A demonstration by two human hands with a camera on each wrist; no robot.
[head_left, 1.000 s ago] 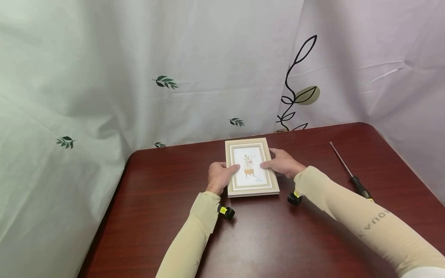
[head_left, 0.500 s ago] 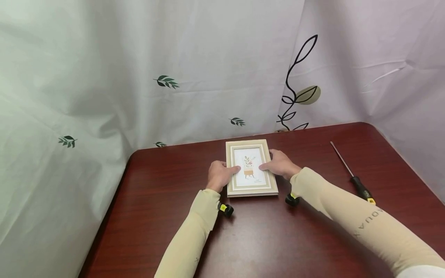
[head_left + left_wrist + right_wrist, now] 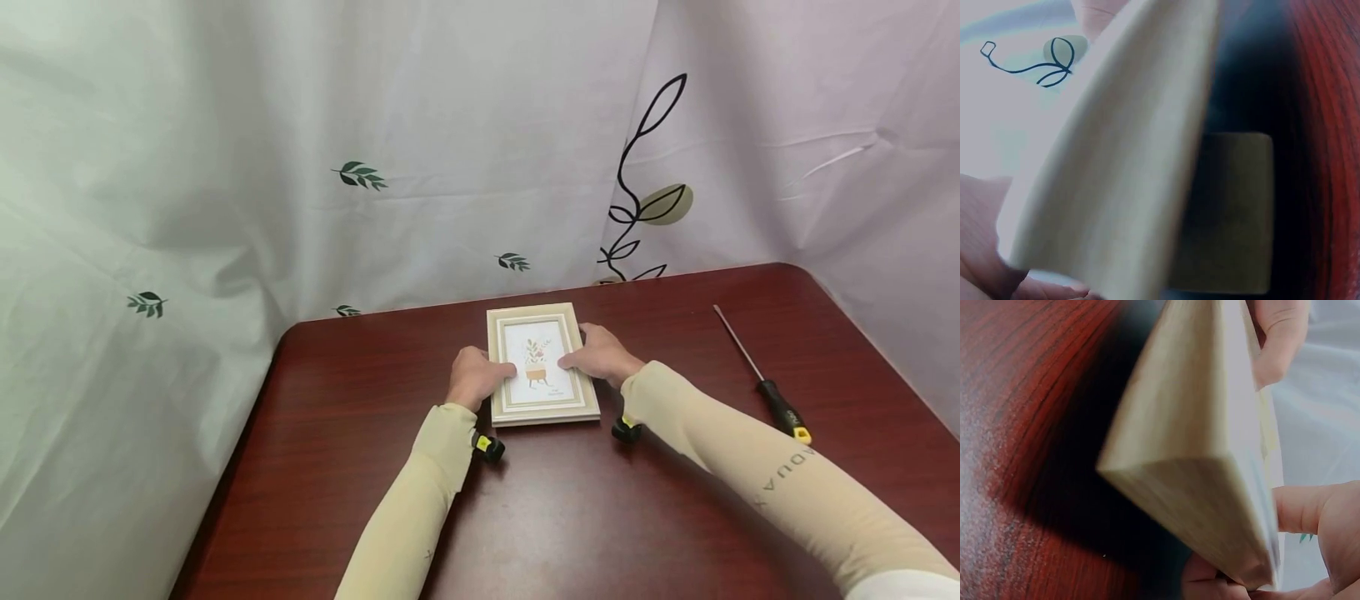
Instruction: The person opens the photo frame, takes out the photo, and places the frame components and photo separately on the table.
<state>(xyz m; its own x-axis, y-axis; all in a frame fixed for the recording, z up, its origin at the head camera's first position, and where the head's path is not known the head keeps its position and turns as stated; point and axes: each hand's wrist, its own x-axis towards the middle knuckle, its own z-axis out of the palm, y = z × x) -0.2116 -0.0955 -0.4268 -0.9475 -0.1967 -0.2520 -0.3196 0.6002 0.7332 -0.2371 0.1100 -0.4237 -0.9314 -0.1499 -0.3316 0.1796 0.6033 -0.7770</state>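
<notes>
A cream picture frame (image 3: pixel 536 360), showing a potted plant print, is held between both hands near the table's back edge. My left hand (image 3: pixel 474 379) grips its left side, thumb over the front. The right hand (image 3: pixel 602 354) grips the opposite side the same way; in the right wrist view, fingers (image 3: pixel 1210 581) curl behind the frame's thick edge (image 3: pixel 1175 419). Seen from the left wrist, the frame's side (image 3: pixel 1116 150) stands above the tabletop, and a brownish square-cornered panel (image 3: pixel 1232 212) juts out behind it. Most fingers of the left hand are hidden behind the frame.
A flat-looking long screwdriver (image 3: pixel 757 375) with a black and yellow handle lies to the right on the dark red wooden table (image 3: pixel 345 467). White cloth (image 3: pixel 450 125) with printed leaves hangs right behind the table and along its sides.
The picture frame's top edge has dipped slightly in the head view. My right hand and forearm have shifted a little to the left. Both hands keep their grip.
</notes>
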